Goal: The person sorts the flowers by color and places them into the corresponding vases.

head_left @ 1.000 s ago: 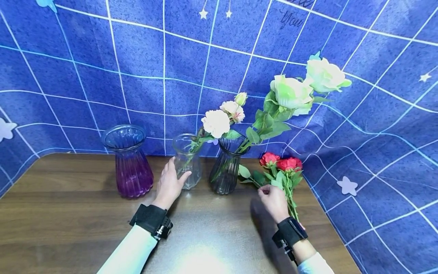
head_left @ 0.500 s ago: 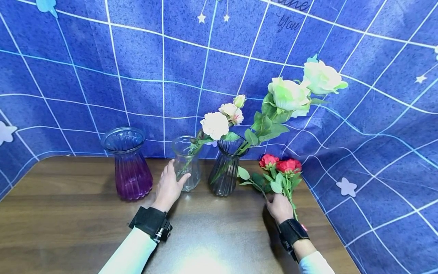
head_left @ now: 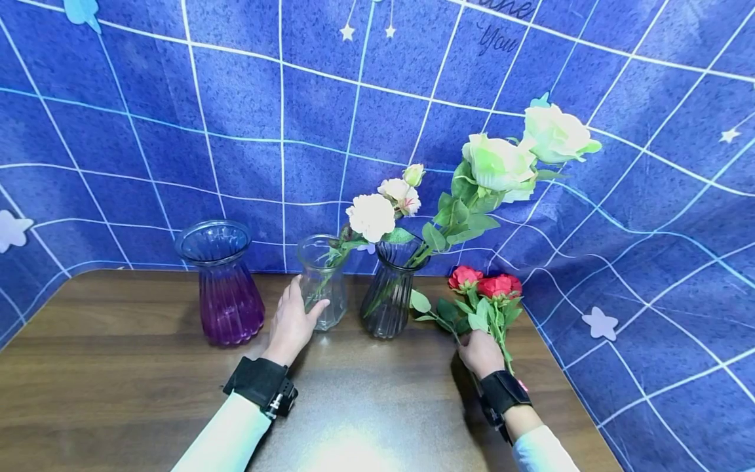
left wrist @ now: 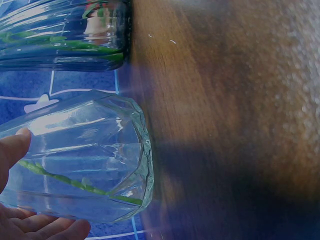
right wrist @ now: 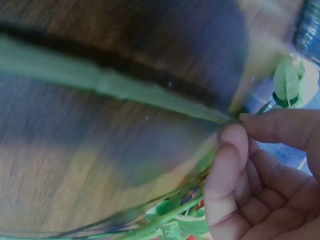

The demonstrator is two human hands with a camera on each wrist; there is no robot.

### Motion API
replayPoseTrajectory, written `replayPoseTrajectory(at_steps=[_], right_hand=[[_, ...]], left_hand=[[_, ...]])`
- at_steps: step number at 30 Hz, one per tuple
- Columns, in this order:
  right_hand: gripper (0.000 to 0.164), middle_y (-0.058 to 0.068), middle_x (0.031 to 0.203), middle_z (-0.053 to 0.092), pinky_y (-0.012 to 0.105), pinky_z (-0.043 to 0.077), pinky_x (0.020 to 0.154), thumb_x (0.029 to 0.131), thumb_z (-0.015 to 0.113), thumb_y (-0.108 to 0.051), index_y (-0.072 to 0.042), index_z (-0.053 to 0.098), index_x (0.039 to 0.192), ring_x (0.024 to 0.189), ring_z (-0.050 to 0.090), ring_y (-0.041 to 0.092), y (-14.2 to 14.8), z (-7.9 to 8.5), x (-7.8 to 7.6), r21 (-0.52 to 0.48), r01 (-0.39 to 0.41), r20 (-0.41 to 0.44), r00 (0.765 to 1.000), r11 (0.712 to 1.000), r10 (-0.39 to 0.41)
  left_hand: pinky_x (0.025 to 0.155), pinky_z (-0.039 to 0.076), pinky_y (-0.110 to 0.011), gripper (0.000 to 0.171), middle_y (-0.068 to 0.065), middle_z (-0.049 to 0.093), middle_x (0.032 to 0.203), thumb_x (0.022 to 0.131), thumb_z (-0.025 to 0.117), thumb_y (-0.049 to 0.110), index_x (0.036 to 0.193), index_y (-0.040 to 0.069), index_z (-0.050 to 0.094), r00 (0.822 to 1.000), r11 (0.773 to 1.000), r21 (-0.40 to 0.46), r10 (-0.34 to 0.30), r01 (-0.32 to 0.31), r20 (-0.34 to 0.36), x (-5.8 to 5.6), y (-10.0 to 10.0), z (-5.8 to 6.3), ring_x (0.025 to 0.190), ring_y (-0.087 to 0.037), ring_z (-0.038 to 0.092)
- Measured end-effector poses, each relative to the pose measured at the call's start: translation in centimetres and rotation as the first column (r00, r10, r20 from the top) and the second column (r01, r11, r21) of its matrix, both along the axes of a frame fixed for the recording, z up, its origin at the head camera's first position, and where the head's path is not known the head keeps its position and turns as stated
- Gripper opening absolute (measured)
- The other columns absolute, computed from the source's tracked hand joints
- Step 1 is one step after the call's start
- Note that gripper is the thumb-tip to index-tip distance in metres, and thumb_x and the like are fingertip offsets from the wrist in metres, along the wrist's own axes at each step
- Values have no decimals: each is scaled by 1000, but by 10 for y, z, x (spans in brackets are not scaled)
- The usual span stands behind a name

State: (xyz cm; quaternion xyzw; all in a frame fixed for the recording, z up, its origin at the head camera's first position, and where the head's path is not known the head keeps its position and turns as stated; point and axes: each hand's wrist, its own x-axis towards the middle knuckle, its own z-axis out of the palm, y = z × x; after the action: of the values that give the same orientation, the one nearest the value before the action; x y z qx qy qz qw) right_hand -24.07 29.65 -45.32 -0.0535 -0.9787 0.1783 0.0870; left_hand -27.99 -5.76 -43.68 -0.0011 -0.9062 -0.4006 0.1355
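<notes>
My left hand (head_left: 290,328) is at the side of a clear glass vase (head_left: 331,308) that stands upright. In the left wrist view the thumb (left wrist: 14,146) lies on one side of this vase and the fingers on the other. A green stem (left wrist: 75,182) slants inside it, topped by pale pink-white flowers (head_left: 371,217). At the right, my right hand (head_left: 483,354) pinches a green flower stem (right wrist: 125,91) between thumb and forefinger, low over the table. Beside that hand lie red roses (head_left: 500,286) with leafy stems; which bloom the pinched stem bears cannot be told.
A smoky dark glass vase (head_left: 386,305) holds tall green-white roses (head_left: 498,164) leaning right. On the left stands a ribbed blue-to-purple glass vase (head_left: 230,298). A blue patterned cloth (head_left: 248,105) rises behind the wooden table (head_left: 118,380) and along its right side.
My right hand has moved slightly right and toward me, down to the stems, and now pinches one. My left hand stays at the clear vase.
</notes>
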Motion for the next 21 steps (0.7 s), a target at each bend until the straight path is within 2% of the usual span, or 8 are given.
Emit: replayPoseTrajectory(at_steps=[3, 6, 14, 21], right_hand=[[37, -4, 49, 33, 31, 29, 44, 69, 61, -9, -19, 34, 45, 49, 36, 17, 3, 5, 4, -22, 3, 12, 1000, 1000, -3], [37, -5, 48, 34, 30, 29, 44, 70, 61, -11, -19, 35, 45, 49, 38, 17, 6, 12, 10, -42, 18, 23, 1000, 999, -17], [19, 1, 55, 52, 31, 35, 50, 73, 61, -11, -10, 59, 55, 55, 47, 18, 16, 30, 27, -54, 31, 10, 999, 998, -30], [14, 2, 59, 59, 31, 40, 57, 76, 59, -11, -8, 69, 66, 60, 52, 17, 28, 40, 36, -125, 70, -42, 996, 990, -75]], left_hand=[[101, 37, -53, 79, -25, 41, 138, 85, 66, 39, 143, 0, 28, 1000, 1000, -2, 2, -2, -5, -1, 0, -1, 126, -41, 42], [102, 36, -53, 79, -25, 40, 139, 85, 66, 39, 143, 0, 27, 1000, 1000, 2, 1, -1, -3, -1, 1, -2, 127, -41, 41], [103, 34, -53, 79, -25, 37, 141, 87, 64, 38, 144, 0, 25, 1000, 1000, 1, -2, 2, 14, -1, 0, 1, 129, -40, 38], [101, 36, -55, 78, -26, 39, 139, 87, 64, 38, 143, 0, 26, 1000, 1000, -1, -9, 9, 15, 1, 0, 2, 128, -41, 39]])
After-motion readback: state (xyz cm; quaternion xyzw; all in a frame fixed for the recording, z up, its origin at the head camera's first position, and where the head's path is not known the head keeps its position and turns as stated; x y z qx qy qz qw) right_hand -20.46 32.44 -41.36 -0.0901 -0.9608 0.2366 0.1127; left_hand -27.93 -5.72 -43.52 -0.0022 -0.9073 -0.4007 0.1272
